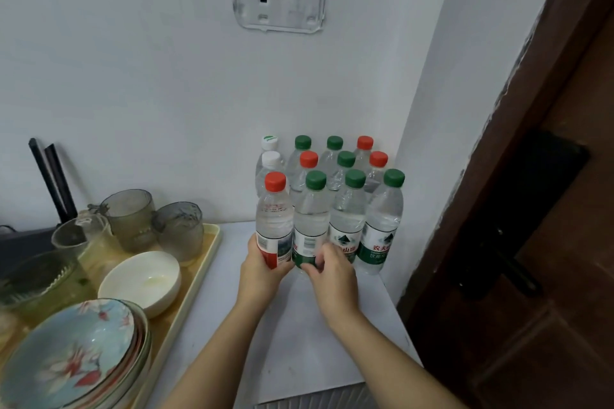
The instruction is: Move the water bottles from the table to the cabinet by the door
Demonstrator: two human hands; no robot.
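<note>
Bottles, twelve w/ red, green and white caps, stand upright in a tight block on the white bench (315, 342), in the corner btwn wall and dark wooden door (548, 242). L hand (262, 271) grips the red-cap bottle (274, 219) at front-left of the block, fingers round its label. R hand (332, 271) wraps the lower part of the green-cap bottle (310, 222) just beside it, fingers blurred. Both bottles upright, touching. To the left, a cream tray (199, 276) holds glass mugs (129, 216), a white bowl (139, 282) and stacked floral plates (73, 359).
</note>
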